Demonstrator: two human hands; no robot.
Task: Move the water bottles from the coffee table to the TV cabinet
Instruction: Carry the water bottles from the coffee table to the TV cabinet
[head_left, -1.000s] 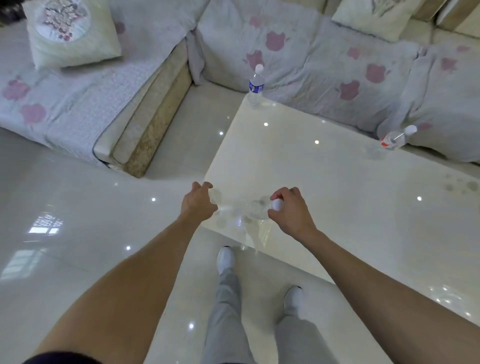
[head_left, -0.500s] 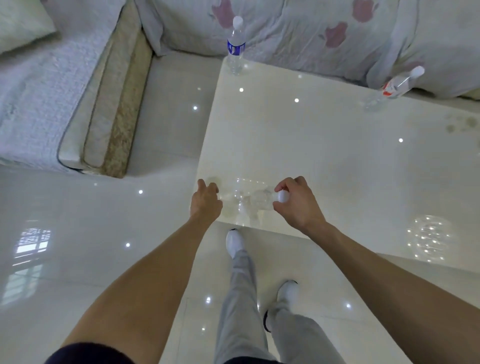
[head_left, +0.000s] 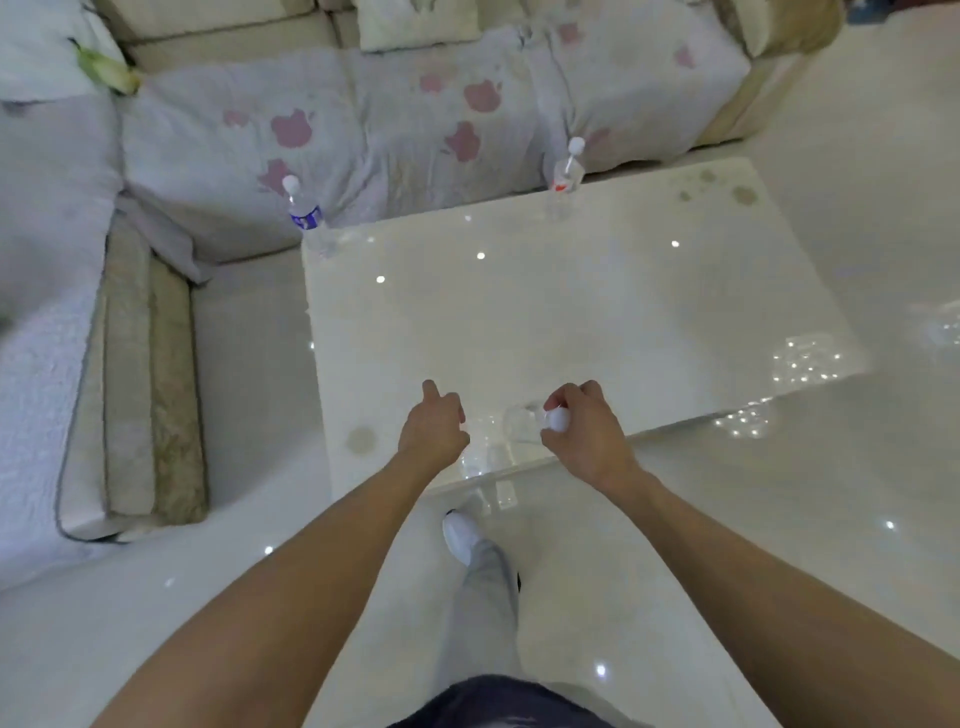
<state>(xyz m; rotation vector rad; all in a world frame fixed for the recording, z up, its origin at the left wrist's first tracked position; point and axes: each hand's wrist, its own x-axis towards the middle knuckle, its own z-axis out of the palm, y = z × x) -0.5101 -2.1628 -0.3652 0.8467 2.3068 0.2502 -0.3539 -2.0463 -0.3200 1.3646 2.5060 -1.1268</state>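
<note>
A clear, label-less water bottle (head_left: 511, 427) lies sideways between my hands, just above the near edge of the glossy cream coffee table (head_left: 571, 322). My right hand (head_left: 584, 434) is closed around its white-capped neck. My left hand (head_left: 434, 428) is curled at its base end, thumb raised. A blue-labelled bottle (head_left: 306, 221) stands upright on the table's far left corner. A red-labelled bottle (head_left: 566, 174) stands at the far edge, further right. The TV cabinet is out of view.
An L-shaped sofa (head_left: 415, 119) with a pink-flowered cover wraps the table's far and left sides, and its left arm (head_left: 145, 395) is close to the table. Shiny tiled floor (head_left: 831, 519) spreads to the right and behind. My white shoe (head_left: 460, 535) is below the table edge.
The view has swung, so the table now sits more squarely ahead and its right end shows. Both hands stay at the near edge with the clear bottle between them.
</note>
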